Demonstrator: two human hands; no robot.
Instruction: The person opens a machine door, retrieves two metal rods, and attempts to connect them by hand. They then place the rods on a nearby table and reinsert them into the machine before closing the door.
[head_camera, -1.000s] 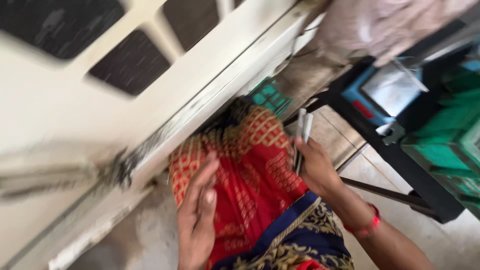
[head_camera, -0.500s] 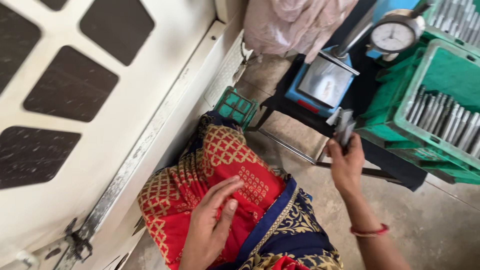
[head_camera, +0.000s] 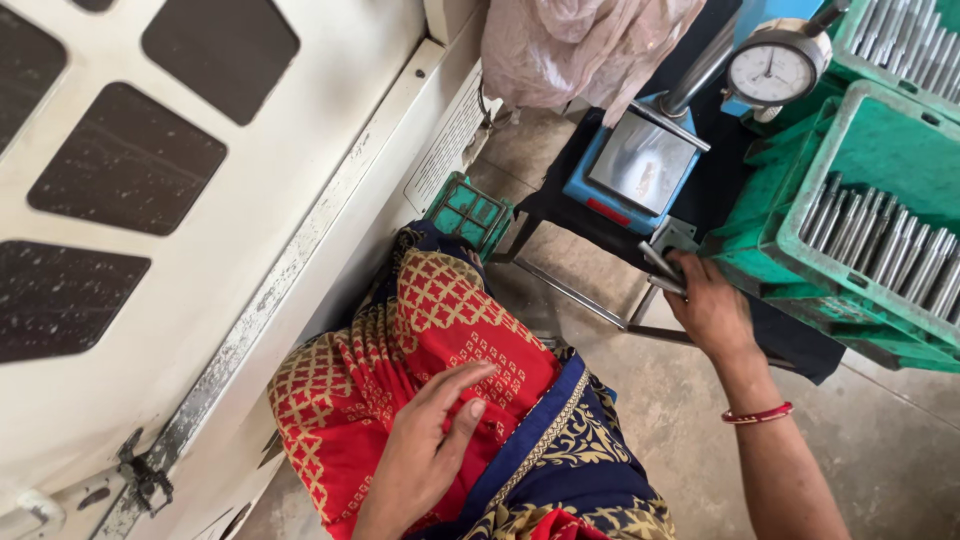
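Head view: right hand (head_camera: 712, 312) clenched around slim, shiny metal rods (head_camera: 660, 272), just below the blue gauge stand (head_camera: 640, 165) with its polished square plate and round dial (head_camera: 772, 72). Right of the stand, green plastic crates (head_camera: 800, 235) hold rows of similar rods. Left hand (head_camera: 425, 455) lies released, flat on red patterned cloth (head_camera: 400, 370), below-left of the stand. Concrete floor (head_camera: 890, 440); white panel (head_camera: 200, 200) at left.

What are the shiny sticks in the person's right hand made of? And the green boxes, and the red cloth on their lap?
The rods in the right hand look like bare metal, probably steel: grey with bright glints. The green crates look like moulded plastic: even colour, dull sheen, ribbed rims. The red cloth under the left hand looks like soft woven fabric: it folds and carries a printed gold pattern.
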